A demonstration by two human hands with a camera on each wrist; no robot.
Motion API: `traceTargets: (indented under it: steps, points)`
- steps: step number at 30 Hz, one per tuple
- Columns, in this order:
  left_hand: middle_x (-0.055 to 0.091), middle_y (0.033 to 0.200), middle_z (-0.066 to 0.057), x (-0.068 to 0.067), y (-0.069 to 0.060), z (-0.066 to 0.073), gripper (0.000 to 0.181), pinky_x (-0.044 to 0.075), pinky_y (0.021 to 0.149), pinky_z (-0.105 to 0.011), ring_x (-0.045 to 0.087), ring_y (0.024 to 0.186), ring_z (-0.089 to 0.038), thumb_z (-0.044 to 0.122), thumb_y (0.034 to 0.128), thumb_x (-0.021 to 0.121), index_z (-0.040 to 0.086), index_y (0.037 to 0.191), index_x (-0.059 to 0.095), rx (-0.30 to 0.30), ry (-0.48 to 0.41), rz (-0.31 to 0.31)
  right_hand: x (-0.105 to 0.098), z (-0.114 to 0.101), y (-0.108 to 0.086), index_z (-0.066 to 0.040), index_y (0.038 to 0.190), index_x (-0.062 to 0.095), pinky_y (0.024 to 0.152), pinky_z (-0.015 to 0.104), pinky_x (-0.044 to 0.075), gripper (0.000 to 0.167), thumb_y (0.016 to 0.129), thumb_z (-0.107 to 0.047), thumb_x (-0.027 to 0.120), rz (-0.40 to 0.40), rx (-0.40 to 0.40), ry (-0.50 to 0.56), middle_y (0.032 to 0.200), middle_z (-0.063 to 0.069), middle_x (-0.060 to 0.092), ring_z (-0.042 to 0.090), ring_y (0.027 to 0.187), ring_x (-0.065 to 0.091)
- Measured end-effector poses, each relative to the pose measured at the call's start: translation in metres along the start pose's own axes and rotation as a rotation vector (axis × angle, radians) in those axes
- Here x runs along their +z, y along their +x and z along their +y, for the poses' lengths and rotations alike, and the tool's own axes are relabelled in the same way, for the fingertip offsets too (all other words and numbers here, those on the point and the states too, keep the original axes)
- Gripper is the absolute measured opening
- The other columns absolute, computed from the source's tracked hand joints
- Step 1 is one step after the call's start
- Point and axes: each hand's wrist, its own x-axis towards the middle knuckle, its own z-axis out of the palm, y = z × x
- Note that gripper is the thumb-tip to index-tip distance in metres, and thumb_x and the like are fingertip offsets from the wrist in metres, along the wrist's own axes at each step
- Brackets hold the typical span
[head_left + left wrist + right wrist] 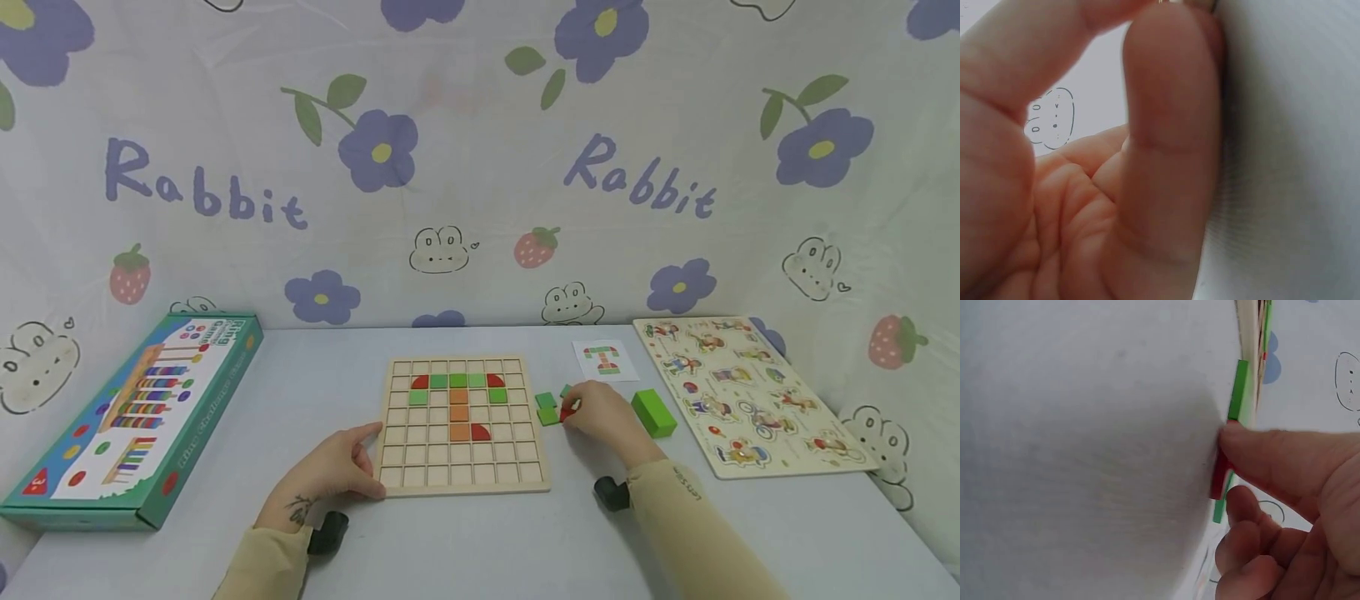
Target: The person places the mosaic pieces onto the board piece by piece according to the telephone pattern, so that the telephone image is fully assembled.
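My left hand (326, 475) touches the left edge of the square wooden grid board (420, 477), thumb at its near corner and index finger farther up. In the left wrist view the thumb (1166, 144) covers most of the contact. On the board sit green squares (458, 380), orange squares (458, 414) and red quarter-circle tiles (480, 432). Right of the board, my right hand (603, 417) has thumb and fingertips at a red tile (1219, 478), partly hidden by the thumb. Loose green squares (548, 416) lie beside it.
A small pattern card (626, 369) lies behind my right hand. To the right are a green block (654, 413) and a wooden picture puzzle board (731, 408). A large green game box (142, 417) lies on the left. A patterned cloth (480, 175) hangs behind the table.
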Motion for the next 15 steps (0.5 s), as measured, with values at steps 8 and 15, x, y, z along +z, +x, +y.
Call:
traceTargets:
  steps: [8, 15]
  points:
    - [0.056, 0.063, -0.003, 0.0001, 0.0007, -0.0021, 0.099, 0.039, 0.050, -0.027, 0.047, 0.053, -0.012, 0.002, 0.0561, 0.084, 0.004, 0.142, 0.034, 0.004, -0.003, 0.000, -0.0028, 0.0002, -0.0007, -0.009, 0.092, 0.068, 0.069, 0.035, 0.045, 0.021, 0.073, -0.015, 0.075, -0.050, -0.020, -0.016, 0.088, 0.005, 0.063, 0.019, 0.078, 0.054]
    - [0.056, 0.063, -0.004, 0.0004, 0.0005, -0.0022, 0.099, 0.039, 0.050, -0.027, 0.047, 0.053, -0.013, 0.003, 0.0562, 0.084, 0.005, 0.142, 0.034, 0.001, 0.003, 0.002, -0.0052, -0.0016, -0.0052, -0.010, 0.082, 0.067, 0.060, 0.029, 0.041, 0.016, 0.076, -0.024, 0.071, -0.077, -0.014, -0.024, 0.074, 0.001, 0.061, 0.016, 0.069, 0.053]
